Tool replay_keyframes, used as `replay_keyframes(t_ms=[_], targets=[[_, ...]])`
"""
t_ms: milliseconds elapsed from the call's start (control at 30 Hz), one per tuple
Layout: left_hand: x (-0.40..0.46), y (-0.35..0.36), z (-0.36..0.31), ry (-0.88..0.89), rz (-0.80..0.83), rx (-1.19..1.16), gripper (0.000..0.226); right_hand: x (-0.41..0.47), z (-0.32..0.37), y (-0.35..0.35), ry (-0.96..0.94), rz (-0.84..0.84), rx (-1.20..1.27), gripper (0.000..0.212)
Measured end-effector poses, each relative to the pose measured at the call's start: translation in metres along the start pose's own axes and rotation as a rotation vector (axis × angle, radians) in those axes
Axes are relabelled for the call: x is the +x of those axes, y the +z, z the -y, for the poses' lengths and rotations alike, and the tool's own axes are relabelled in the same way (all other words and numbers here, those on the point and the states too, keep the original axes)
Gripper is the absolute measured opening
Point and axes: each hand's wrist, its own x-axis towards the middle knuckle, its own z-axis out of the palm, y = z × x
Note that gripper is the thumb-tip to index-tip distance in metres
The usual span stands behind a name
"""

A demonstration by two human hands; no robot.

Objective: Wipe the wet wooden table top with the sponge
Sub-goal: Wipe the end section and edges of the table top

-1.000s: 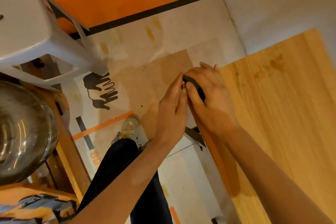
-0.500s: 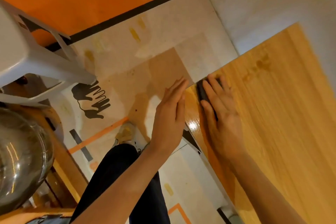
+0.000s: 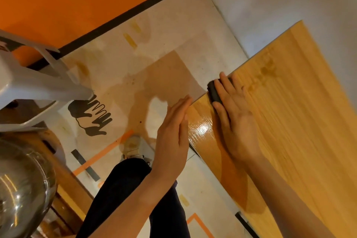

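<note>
I see the sponge [image 3: 214, 92], dark and small, lying on the wooden table top [image 3: 301, 121] right at its near corner edge. My right hand [image 3: 234, 116] lies flat over it, fingers straight and slightly spread, pressing it down rather than curled round it. The left hand [image 3: 173, 133] stands edge-on just beside the table's rim, fingers straight and held together, holding nothing. A glossy wet patch [image 3: 201, 131] shines on the table between the two hands. I judge the sponge soft, light and springy, likely slick on wet varnish. Broad palm pressure on top should suit it; pinching its sides would only squeeze water out.
</note>
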Motion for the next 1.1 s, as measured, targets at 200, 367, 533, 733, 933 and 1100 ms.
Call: replay_keyframes(t_ms=[200, 367, 533, 733, 933, 1100], targets=[[-0.003, 0.001, -0.005, -0.064, -0.032, -0.019, 0.040, -0.066, -0.017, -0.014, -0.001, 0.060, 0.014, 0.047], [0.003, 0.000, -0.008, -0.058, -0.034, 0.133, 0.042, 0.038, -0.017, -0.017, -0.103, 0.005, -0.019, 0.039], [0.011, 0.025, -0.038, 0.076, 0.005, 0.556, 0.057, 0.069, -0.023, -0.024, -0.377, 0.118, -0.157, 0.036], [0.017, 0.047, -0.051, 0.013, 0.049, 0.656, 0.063, 0.111, -0.064, -0.064, -0.325, 0.223, -0.239, 0.033], [0.014, 0.052, -0.047, 0.013, -0.024, 0.650, 0.053, 0.091, -0.034, -0.039, -0.126, 0.073, -0.331, 0.026], [0.015, 0.055, -0.048, 0.016, -0.039, 0.694, 0.053, 0.075, -0.033, -0.030, -0.369, 0.180, -0.207, 0.035]])
